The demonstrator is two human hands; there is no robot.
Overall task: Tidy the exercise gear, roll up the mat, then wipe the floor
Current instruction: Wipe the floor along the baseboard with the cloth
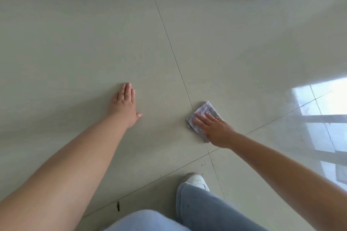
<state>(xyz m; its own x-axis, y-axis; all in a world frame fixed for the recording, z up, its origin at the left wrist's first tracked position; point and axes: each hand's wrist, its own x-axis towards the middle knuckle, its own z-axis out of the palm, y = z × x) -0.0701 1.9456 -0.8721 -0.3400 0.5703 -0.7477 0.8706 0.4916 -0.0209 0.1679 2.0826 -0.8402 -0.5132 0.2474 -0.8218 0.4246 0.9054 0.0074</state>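
Half the cloth (203, 113) under right hand (216, 129)

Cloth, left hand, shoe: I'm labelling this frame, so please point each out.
grey cloth (206, 109): head view, the uncovered far corner.
left hand (126, 106): head view, back of the hand.
white shoe (196, 180): head view, the toe.

cloth (204, 116) on floor (75, 43), right of left hand (124, 106)
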